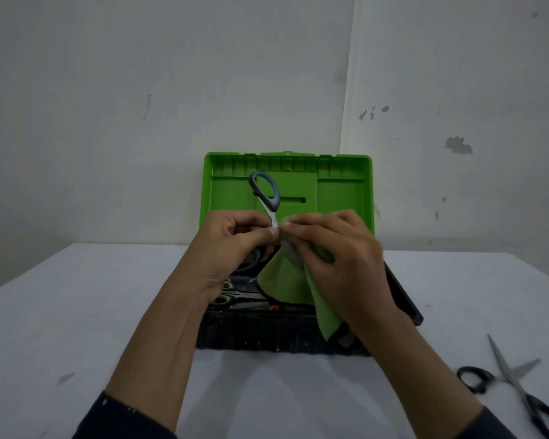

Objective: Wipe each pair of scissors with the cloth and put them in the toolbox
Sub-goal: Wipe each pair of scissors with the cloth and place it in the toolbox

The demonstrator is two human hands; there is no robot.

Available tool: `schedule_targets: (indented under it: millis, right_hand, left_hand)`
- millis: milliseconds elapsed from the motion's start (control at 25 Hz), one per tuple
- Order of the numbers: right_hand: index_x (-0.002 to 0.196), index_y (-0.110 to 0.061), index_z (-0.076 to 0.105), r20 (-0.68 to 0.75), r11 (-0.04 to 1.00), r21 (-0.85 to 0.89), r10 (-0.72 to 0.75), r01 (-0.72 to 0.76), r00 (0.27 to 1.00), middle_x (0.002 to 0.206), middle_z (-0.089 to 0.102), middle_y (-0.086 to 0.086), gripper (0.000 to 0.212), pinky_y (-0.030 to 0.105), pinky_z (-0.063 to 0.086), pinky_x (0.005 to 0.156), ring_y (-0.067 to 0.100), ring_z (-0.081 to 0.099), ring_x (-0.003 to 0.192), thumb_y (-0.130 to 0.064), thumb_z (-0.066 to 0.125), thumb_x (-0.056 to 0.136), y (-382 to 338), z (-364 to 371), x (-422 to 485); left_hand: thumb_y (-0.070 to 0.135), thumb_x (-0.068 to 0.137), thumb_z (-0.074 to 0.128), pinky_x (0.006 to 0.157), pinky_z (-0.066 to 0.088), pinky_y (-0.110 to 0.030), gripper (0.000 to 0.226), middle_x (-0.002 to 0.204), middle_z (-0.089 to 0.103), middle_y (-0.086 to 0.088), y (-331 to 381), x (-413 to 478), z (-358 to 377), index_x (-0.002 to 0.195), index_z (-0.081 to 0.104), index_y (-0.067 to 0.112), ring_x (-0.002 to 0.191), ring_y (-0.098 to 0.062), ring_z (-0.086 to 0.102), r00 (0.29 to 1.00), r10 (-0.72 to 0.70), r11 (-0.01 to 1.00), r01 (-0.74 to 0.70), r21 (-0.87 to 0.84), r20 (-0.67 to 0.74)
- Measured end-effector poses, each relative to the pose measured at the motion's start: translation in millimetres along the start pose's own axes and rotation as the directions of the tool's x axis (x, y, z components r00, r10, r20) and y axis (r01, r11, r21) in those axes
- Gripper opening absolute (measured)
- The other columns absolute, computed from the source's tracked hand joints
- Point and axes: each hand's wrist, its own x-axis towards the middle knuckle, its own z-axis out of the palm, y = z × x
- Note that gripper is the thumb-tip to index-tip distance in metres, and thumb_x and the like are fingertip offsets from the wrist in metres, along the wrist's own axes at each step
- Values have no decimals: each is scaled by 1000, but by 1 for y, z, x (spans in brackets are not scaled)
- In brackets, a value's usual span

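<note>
With curled fingers our left hand (232, 239) pinches the grey-handled scissors (267, 191) near the pivot. Our right hand (333, 258) pinches the green cloth (282, 280) round a blade, above the open toolbox (286, 334) by the white table's (76, 312) far edge. Black scissors (514, 381) lie open toward its near right. A scuffed white wall (140, 90) stands behind.

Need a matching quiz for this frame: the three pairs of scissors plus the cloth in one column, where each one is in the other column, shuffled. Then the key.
Things
1. grey-handled steel scissors
2. green cloth with dark edging
3. black-handled steel scissors
4. green-and-black-handled scissors

Places
A. lying open on the white table, right of the black toolbox base
B. inside the black toolbox base
C. gripped by the left hand, above the box
D. pinched by the right hand around a blade

Pairs: 1-C, 2-D, 3-A, 4-B
</note>
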Motion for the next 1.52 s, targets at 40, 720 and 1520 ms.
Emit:
schedule_targets:
  millis: [40,720,1520]
  right_hand:
    - [100,-15,78,-22,999,-30,20,-21,1000,104,74,-6,15,26,49,75,19,60,85,-13,75,86,7,-2,-1]
    - [91,-27,80,314,1000,7,-14,13,949,91,76,-14,17,37,58,73,8,68,81,-16,82,78,18,-43,21]
    - [100,-19,76,482,305,495,683,-813,549,92,78,-1,14,25,60,71,14,73,83,-23,68,89,14,-32,16]
  left_hand:
    - [1,79,72,70,47,-34,7,66,67,-12,1,0,0,75,71,6,57,-16,62,1000,0,1000,0,-1,-5]
    - [3,81,72,65,48,-29,7,60,66,-9,-5,10,-13,76,71,9,55,-19,57,953,-6,997,-17,-74,-303]
    - [2,82,69,65,55,-26,5,71,71,-7,-1,6,-4,84,71,6,61,-14,64,978,-76,945,9,-326,-193]
